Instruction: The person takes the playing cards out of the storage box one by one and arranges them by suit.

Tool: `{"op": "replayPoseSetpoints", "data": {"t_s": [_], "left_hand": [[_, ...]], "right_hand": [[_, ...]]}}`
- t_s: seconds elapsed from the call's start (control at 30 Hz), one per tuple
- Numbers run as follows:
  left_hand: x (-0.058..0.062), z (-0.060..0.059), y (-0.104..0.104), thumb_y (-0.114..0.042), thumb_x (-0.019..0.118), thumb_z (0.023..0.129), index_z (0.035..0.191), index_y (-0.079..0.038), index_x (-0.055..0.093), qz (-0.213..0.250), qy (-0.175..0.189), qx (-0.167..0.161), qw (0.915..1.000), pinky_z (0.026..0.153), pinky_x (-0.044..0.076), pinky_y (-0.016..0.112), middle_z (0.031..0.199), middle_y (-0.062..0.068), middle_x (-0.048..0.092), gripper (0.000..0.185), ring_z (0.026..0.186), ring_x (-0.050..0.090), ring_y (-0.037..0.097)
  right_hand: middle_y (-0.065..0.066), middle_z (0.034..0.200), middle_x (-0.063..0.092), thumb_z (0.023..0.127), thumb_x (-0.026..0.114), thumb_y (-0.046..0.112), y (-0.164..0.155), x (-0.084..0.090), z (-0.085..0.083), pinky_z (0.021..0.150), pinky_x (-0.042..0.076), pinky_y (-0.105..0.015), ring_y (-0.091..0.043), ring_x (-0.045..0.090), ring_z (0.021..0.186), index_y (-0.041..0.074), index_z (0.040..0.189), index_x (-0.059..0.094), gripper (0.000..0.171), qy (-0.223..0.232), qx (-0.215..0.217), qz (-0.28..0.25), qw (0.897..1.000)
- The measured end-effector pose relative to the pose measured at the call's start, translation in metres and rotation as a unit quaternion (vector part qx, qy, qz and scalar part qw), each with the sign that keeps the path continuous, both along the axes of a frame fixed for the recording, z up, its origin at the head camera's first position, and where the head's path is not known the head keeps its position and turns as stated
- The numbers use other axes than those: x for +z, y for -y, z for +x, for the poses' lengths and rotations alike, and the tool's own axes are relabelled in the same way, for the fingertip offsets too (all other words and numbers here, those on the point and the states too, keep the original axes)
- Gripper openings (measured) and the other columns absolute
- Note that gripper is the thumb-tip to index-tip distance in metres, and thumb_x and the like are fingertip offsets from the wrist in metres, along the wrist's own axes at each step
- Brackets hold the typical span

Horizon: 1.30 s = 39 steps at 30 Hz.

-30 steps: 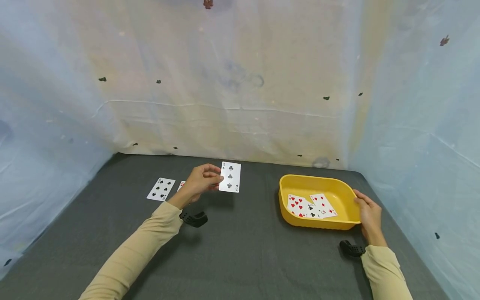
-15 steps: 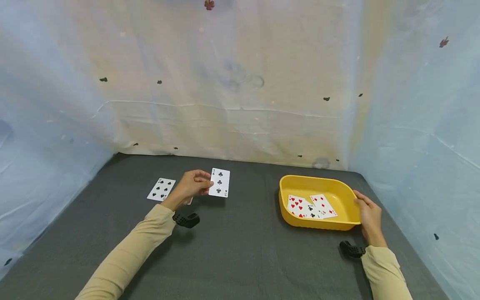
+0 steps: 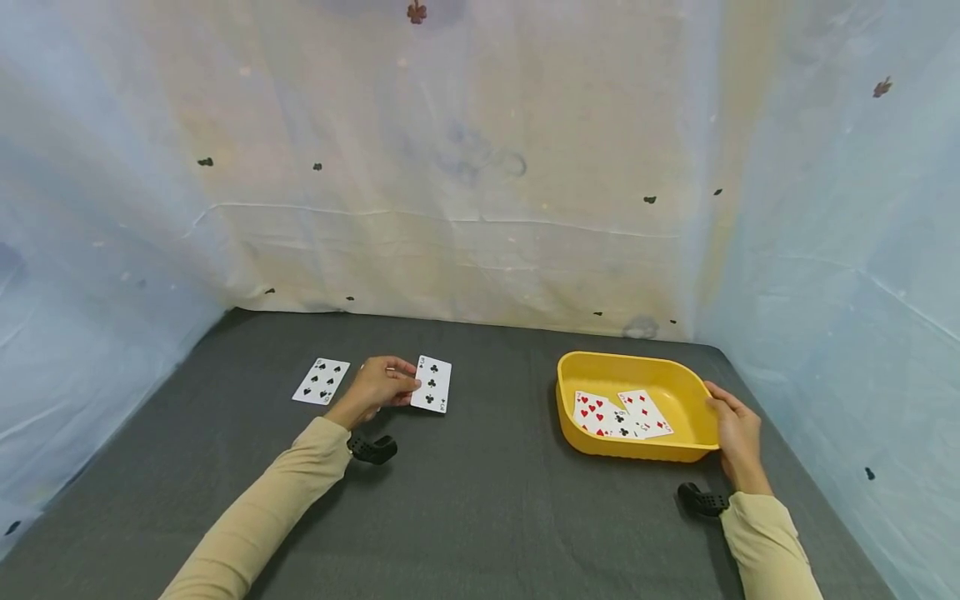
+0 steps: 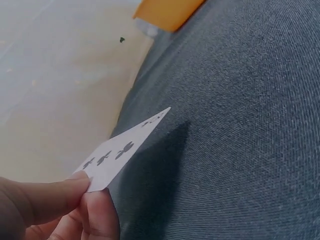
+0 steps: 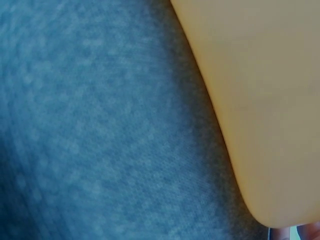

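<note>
Delicately, a three of clubs (image 3: 431,384) is pinched at its left edge between the thumb and fingers of a person's left hand (image 3: 372,388), just left of the middle of the head view. Seen from the left wrist, the card tilts, its far corner lifted and its shadow falling on the dark surface (image 3: 480,517). To its left in the frame lies a six of spades (image 3: 321,381), face up and near the hand. At right, the right hand (image 3: 738,432) grips the end of a yellow tray (image 3: 637,451), thumb at the rim; inside, a hearts card (image 3: 589,410), a partly covered clubs card (image 3: 620,419) and a diamonds card (image 3: 647,413) overlap. Tan sleeves enter from the lower edge, and a pale, spotted sheet (image 3: 465,175) hangs behind.
</note>
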<state>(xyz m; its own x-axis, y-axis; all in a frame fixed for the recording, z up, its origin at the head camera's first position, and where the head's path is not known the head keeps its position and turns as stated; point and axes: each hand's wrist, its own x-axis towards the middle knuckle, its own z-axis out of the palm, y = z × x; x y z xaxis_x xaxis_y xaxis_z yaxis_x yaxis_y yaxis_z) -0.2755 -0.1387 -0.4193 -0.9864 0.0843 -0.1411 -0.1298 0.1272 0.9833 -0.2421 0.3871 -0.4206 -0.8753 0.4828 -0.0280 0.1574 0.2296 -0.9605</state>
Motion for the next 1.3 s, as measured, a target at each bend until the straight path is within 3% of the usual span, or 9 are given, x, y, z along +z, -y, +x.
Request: {"op": "replayPoseSetpoints", "data": {"t_s": [0.3,0.67,1.3], "left_hand": [[-0.001,0.000,-0.002,0.008,0.071,0.083,0.107,0.011,0.060,-0.033,0.008,0.004,0.9994,0.056,0.054,0.025,0.079,0.011,0.067,0.027,0.060,0.060,0.012],[-0.007,0.002,-0.004,0.010,0.072,0.079,0.098,0.013,0.065,-0.094,-0.034,0.019,0.9948,0.053,0.053,0.024,0.074,0.010,0.068,0.020,0.055,0.060,0.010],[-0.010,0.000,-0.007,0.014,0.071,0.076,0.091,0.013,0.064,-0.113,-0.021,0.033,0.9929,0.046,0.049,0.021,0.065,0.005,0.061,0.017,0.047,0.055,0.007]], "right_hand": [[-0.014,0.149,0.040,0.104,0.043,0.026,0.001,0.000,0.000,0.071,0.046,-0.011,-0.014,0.050,0.112,0.006,0.144,0.046,0.045,0.007,0.001,0.009,1.000],[-0.013,0.149,0.040,0.104,0.043,0.027,0.001,-0.003,0.000,0.073,0.046,-0.011,-0.017,0.049,0.116,0.007,0.144,0.046,0.045,0.009,-0.002,0.013,1.000],[-0.012,0.148,0.041,0.104,0.043,0.027,0.000,-0.003,0.000,0.073,0.045,-0.010,-0.014,0.050,0.113,0.007,0.144,0.047,0.045,0.001,-0.001,0.009,1.000]]}}
